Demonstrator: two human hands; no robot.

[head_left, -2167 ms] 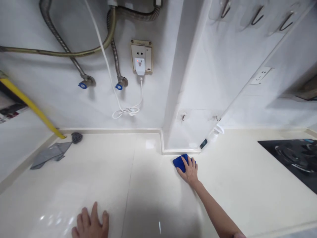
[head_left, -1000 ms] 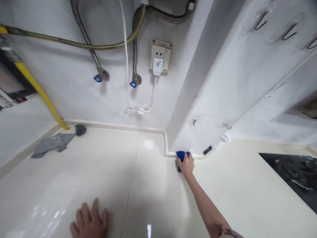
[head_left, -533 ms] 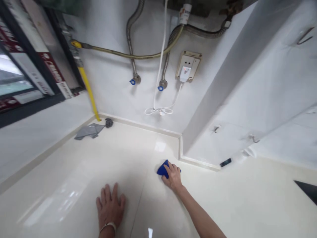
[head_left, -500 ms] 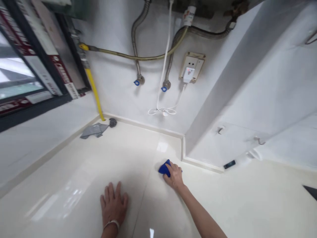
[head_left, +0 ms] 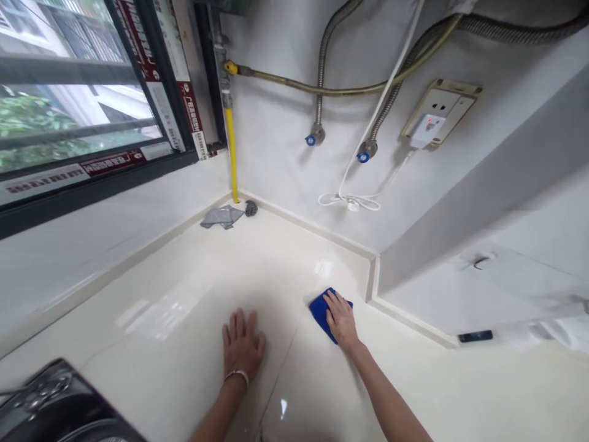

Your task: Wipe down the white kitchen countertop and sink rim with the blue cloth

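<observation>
- Head view cuts off a dark rounded appliance at the counter's near left corner. Only its upper part shows, and what it is cannot be told.
- Part of the blue cloth is hidden under the right hand; only its left and far edges show.
- A small dark flat object lies on the counter against the right-hand wall. It is blurred, possibly a phone.
- Counted on the counter: one blue cloth, and one grey rag with one dark scrubber just beside it in the far left corner, at the foot of one yellow pipe.
- Counted on the back wall: two blue valves and one socket.
- The left hand lies palm down on the bare counter near its middle, fingers straight and spread, gripping nothing. A thin bangle circles the wrist.
- The right hand reaches forward on a straight forearm, palm down, fingers flat and slightly fanned. It presses on the cloth rather than closing round it.
- The cloth lies flat on the counter just short of the wall's jutting corner, to the right of the left hand and apart from it.
</observation>
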